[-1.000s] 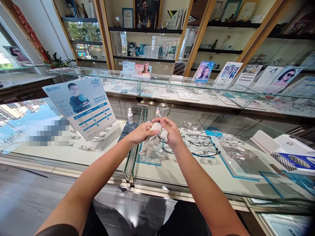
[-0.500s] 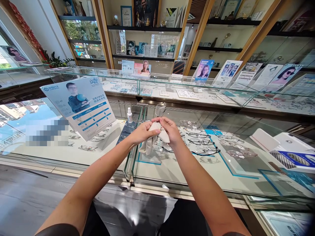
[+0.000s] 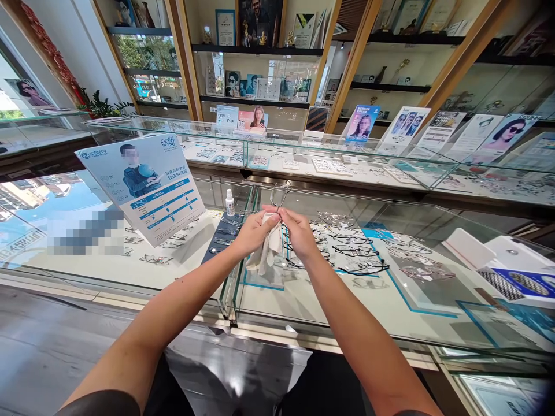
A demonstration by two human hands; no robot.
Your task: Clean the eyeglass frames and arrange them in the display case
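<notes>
A pair of eyeglasses [image 3: 280, 194] sticks up above my fingertips, one lens pointing away from me over the glass counter. My right hand [image 3: 300, 231] is closed, thumb and fingers pinching the frame. Beside it, my left hand [image 3: 254, 232] is closed on a pale cleaning cloth [image 3: 269, 249], which hangs down in folds below the fingers. The two hands meet at the fingertips, hiding the part of the glasses between them. Under the hands, several dark-rimmed glasses [image 3: 362, 267] lie inside the display case.
A small white spray bottle [image 3: 229, 203] stands on the counter beyond my left hand. Left of it leans a blue-and-white sign [image 3: 151, 202]. An open white box [image 3: 515, 268] lies at the right. Another glass showcase [image 3: 338, 167] runs behind, with shelves further back.
The cloth has slipped off to the left hand's side and hangs lower. The glasses have tilted, and the right hand no longer has cloth spread over its fingers.
</notes>
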